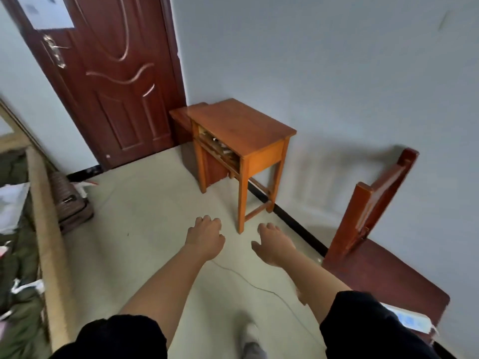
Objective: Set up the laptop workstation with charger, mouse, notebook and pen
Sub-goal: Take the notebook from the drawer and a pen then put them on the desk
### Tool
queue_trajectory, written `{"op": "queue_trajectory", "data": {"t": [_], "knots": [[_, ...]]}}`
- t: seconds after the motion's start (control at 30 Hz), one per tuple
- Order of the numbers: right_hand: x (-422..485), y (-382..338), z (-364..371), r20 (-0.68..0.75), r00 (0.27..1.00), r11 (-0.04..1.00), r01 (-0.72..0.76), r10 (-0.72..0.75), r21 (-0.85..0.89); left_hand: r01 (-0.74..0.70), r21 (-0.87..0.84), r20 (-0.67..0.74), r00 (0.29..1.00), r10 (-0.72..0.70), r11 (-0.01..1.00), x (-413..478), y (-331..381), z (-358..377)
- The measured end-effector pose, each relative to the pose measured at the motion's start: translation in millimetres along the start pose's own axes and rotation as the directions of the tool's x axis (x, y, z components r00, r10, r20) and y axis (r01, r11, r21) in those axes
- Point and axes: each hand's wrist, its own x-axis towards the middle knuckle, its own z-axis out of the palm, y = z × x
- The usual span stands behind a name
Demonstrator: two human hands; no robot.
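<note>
A small wooden desk [241, 128] stands against the pale wall ahead, its top bare, with papers showing in its open shelf [220, 149]. My left hand [206, 237] and my right hand [274, 243] reach forward over the floor, short of the desk. Both have loosely curled fingers and hold nothing. No laptop, charger, mouse, notebook or pen is visible. A thin cable [248, 281] lies across the floor under my arms.
A dark red chair [383, 270] stands at the right with a white-blue item [409, 320] on its seat. A brown door [108, 73] is at the back left. A suitcase [70, 200] and a bed frame rail [49, 242] line the left side.
</note>
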Motion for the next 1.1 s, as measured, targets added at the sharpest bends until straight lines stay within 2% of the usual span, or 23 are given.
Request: {"op": "queue_trajectory", "data": {"t": [0.2,0.33,0.47,0.77,0.97,1.1], "knots": [[163,-45,-56,0.044,0.995,0.995,0.092,-0.091,-0.026,0.102,-0.07,-0.06,0.993,-0.106,0.992,148,-61,-40],[244,-79,-88,0.035,0.987,0.985,0.157,-0.155,-0.074,0.136,-0.02,-0.072,0.988,-0.137,0.99,220,-87,-67],[348,-131,-115,0.052,0.98,0.973,0.195,-0.19,-0.125,0.174,-0.046,-0.087,0.98,-0.177,0.984,304,-138,-99],[539,-250,-124,0.034,0.989,0.983,0.146,-0.143,-0.115,0.211,0.006,-0.07,0.975,-0.21,0.977,473,-301,-149],[655,-345,-142,0.015,0.998,0.998,0.057,-0.057,-0.009,0.142,0.079,-0.024,0.99,-0.14,0.987,579,-411,-191],[720,-395,-150,0.0,1.0,0.999,0.028,-0.028,-0.018,0.145,0.018,0.016,0.989,-0.145,0.989,652,-468,-217]]}}
